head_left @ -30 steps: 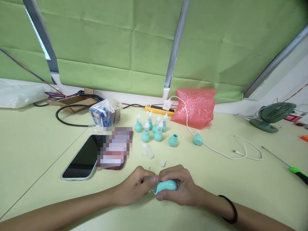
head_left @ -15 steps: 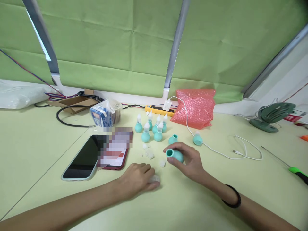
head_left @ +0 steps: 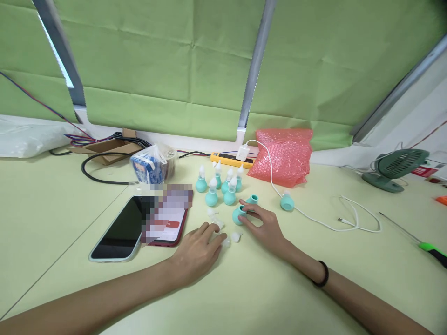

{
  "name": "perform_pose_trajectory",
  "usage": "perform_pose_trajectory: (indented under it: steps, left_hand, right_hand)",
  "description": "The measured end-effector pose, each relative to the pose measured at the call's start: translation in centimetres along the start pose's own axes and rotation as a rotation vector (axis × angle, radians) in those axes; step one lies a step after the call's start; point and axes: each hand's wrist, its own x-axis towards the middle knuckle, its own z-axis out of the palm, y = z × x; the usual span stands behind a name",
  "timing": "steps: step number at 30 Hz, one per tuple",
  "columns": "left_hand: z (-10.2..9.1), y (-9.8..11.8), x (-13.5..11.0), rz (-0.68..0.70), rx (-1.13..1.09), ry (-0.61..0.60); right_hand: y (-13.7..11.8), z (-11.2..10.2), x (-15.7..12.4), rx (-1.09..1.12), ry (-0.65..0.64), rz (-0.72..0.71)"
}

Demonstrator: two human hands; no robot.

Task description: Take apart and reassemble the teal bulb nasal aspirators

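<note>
My right hand pinches the neck of a teal squeeze bulb, which is upright with its open mouth facing up. Just behind it is another open teal bulb. My left hand rests low over the table, its fingers curled and its fingertips at a small clear plastic piece; the thumb is mostly hidden. Close by lie another translucent piece, a clear piece and a small whitish tip. Several teal bulbs with clear nozzles stand grouped behind.
Two phones lie left of my left hand. A capped teal bulb lies beside a white charging cable. Farther back are a yellow power strip, a red bubble-wrap pouch and a bagged blue packet. A screwdriver and green fan are right.
My right hand has moved left, bringing its bulb from tilted to upright. My left hand has moved slightly away from me, and its clear piece is now beside the other loose pieces.
</note>
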Motion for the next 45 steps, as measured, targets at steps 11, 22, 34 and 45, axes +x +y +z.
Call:
perform_pose_trajectory:
  steps: [11, 22, 34, 45]
  left_hand:
    - [0.4, -0.3, 0.0, -0.039, -0.038, 0.078]
    - [-0.5, -0.1, -0.3, 0.007, -0.134, 0.022]
    - [-2.3, 0.3, 0.4, 0.334, -0.206, -0.293]
    - [-1.7, 1.0, 0.0, 0.07, -0.142, -0.086]
  right_hand:
    - [2.0, -2.0, 1.4, -0.258, 0.331, -0.048]
    - [4.7, -6.2, 4.1, -0.832, 0.182, 0.196]
    - [8.6, -9.2, 3.4, -0.921, -0.062, 0.476]
    - [2.6, -6.5, 2.9, -0.301, 0.576, 0.044]
